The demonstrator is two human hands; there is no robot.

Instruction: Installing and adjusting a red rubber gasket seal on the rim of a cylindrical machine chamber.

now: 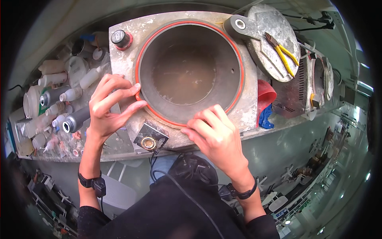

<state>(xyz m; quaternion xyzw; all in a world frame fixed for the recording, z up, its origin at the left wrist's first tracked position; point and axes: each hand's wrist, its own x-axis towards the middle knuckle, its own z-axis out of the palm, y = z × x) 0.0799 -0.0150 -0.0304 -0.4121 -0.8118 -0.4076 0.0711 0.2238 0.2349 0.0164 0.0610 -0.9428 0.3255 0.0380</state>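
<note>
Bottles (71,94) crowd the bench (107,148), L side. Head view: red ring (242,73) runs round the chamber (223,59) rim; L hand (107,101) has thumb & index narrowly apart at its bulge; R hand (217,137) pinches front edge. Best: press bulge in evenly, w/o twisting.

A red-orange ring (191,22) circles the chamber (185,73).
The left hand (109,104) spans its bulge, thumb and forefinger apart; the right hand (217,137) bunches its fingertips at the near side.
</note>
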